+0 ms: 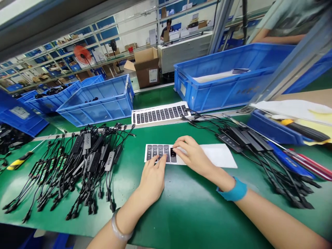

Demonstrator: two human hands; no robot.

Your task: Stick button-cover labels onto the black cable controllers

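Open left hand point(152, 180) flat on glossy label sheet point(155, 153), right fingertips point(174, 148) closed on one black rectangular sticker point(173, 156)

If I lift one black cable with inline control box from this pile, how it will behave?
The black cable will probably hang floppy, because its thin leads curve loosely. The inline control box likely feels stiffer and heavier. It may snag other cables, since the leads look tangled.

A factory assembly floor: green workbench point(181, 221), blue plastic crates point(220, 91), black cables point(70, 173), stocked storage shelves point(59, 52) behind.
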